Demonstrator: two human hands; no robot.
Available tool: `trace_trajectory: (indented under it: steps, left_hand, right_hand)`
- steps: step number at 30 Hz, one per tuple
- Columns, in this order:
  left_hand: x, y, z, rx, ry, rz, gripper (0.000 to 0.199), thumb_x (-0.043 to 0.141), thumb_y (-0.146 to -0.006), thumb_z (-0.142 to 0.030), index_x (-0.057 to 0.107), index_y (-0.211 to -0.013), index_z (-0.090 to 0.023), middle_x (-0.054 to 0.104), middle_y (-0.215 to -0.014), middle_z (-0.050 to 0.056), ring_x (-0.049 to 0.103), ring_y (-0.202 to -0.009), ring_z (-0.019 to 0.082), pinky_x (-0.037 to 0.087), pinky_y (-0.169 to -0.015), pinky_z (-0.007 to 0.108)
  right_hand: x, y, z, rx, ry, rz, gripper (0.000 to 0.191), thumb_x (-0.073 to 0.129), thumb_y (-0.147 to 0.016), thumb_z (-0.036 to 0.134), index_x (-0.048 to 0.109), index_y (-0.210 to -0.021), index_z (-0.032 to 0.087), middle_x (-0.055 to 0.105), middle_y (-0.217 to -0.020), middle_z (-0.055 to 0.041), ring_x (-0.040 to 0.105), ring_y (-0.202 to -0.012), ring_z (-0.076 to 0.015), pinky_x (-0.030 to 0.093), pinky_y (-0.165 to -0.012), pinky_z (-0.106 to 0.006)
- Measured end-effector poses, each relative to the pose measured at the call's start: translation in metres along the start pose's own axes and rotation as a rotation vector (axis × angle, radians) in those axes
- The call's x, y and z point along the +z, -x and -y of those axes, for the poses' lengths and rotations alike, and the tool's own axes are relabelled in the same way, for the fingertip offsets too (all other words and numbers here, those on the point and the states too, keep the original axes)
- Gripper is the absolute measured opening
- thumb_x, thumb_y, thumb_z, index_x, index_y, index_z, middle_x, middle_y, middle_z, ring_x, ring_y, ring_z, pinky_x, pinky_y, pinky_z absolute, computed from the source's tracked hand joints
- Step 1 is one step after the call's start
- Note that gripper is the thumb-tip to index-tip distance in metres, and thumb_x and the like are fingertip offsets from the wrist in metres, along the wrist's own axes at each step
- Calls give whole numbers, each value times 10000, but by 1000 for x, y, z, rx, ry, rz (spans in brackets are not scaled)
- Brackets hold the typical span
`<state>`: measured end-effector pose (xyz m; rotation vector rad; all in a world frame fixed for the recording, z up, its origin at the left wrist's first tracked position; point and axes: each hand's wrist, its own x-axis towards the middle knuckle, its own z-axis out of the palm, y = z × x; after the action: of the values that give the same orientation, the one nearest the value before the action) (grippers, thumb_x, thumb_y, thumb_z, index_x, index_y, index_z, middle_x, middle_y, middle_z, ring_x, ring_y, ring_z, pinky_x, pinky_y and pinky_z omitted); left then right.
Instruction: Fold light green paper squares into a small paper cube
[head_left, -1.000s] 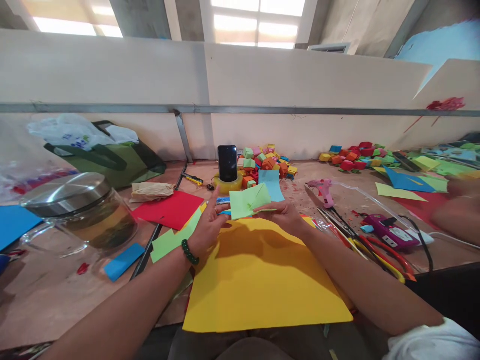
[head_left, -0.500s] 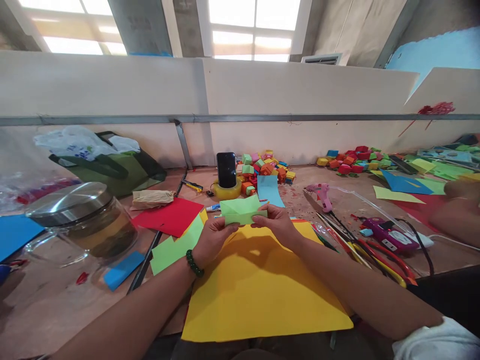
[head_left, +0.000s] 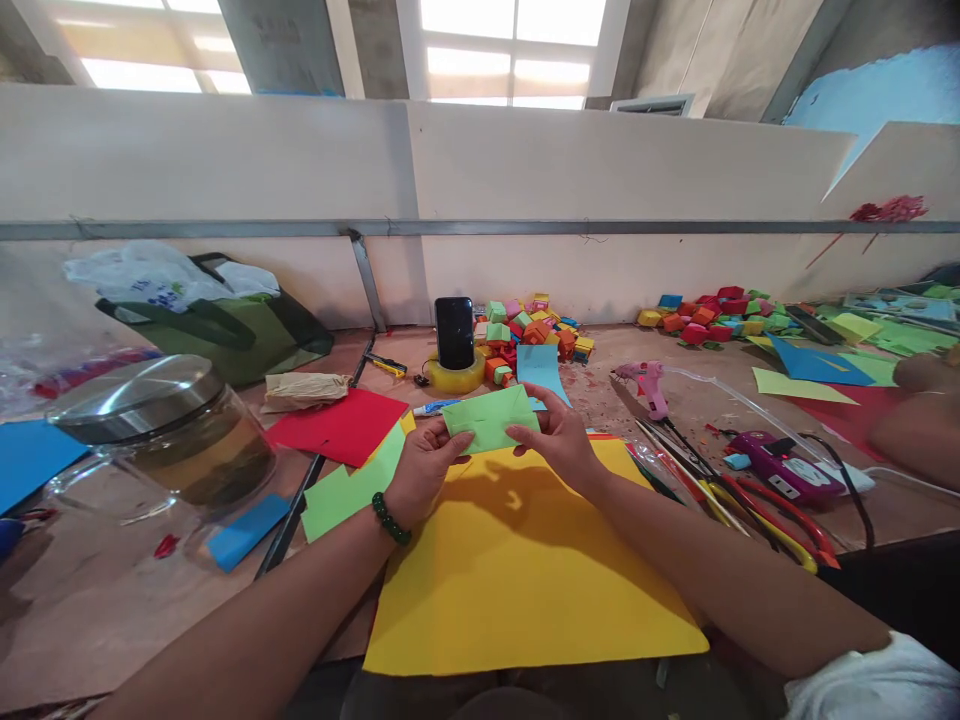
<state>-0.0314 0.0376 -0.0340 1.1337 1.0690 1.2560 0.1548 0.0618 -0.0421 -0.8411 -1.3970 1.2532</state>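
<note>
A folded piece of light green paper [head_left: 491, 420] is held up between both hands, its broad face with crease lines toward me. My left hand [head_left: 427, 462] pinches its lower left corner, thumb in front. My right hand [head_left: 559, 440] grips the right end, with the thumb on the front and the fingers behind. Below them lies a large yellow sheet [head_left: 532, 570], with the hands' shadow on it. To the left, light green sheets [head_left: 345, 505] and a red sheet [head_left: 337, 425] rest on the table. A light blue strip [head_left: 541, 370] lies beyond the right hand.
A phone [head_left: 454, 335] stands on a tape roll [head_left: 456, 376], beside a heap of colourful paper cubes [head_left: 536, 335]. At right are a pink glue gun [head_left: 649, 388], scissors [head_left: 787, 535] and a purple power strip [head_left: 784, 470]. A glass jug [head_left: 217, 455] stands left. Another person's hand [head_left: 919, 435] shows far right.
A flap that stood up behind the green paper's front fold now lies flat, so the paper shows one smooth face. My right fingers have shifted up around its right edge.
</note>
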Motion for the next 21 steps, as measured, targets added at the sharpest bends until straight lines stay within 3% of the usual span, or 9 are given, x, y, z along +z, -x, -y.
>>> trace_trajectory:
  steps: [5, 11, 17, 21]
  left_hand:
    - [-2, -2, 4, -4, 56, 27, 535, 852, -479, -463, 671, -877, -155, 712, -813, 23, 643, -723, 145, 502, -640, 225]
    - [-2, -1, 4, -186, 69, 72, 546, 839, -496, -508, 709, -884, -146, 728, -926, 92, 689, -773, 197, 479, -582, 217]
    - [-4, -2, 4, -137, 13, 45, 514, 852, -439, -521, 724, -764, -145, 738, -807, 87, 687, -740, 220, 476, -569, 241]
    - [-4, -1, 4, -121, 1, 41, 505, 834, -469, -533, 721, -764, -139, 732, -773, 85, 686, -711, 214, 466, -570, 240]
  right_hand:
    - [-3, -4, -3, 125, -67, 47, 401, 825, -553, 381, 693, -862, 163, 685, -776, 4, 611, -655, -115, 586, -609, -275]
    - [-1, -4, -6, 94, -30, 9, 364, 835, -532, 371, 713, -797, 153, 692, -738, -3, 610, -638, -126, 598, -607, -298]
    - [0, -3, -5, 216, -56, 47, 407, 812, -567, 427, 704, -853, 159, 708, -764, -10, 631, -559, -105, 572, -513, -227]
    - [0, -2, -4, 189, -58, 46, 377, 812, -563, 440, 697, -767, 145, 686, -699, -1, 603, -512, -95, 584, -511, -248]
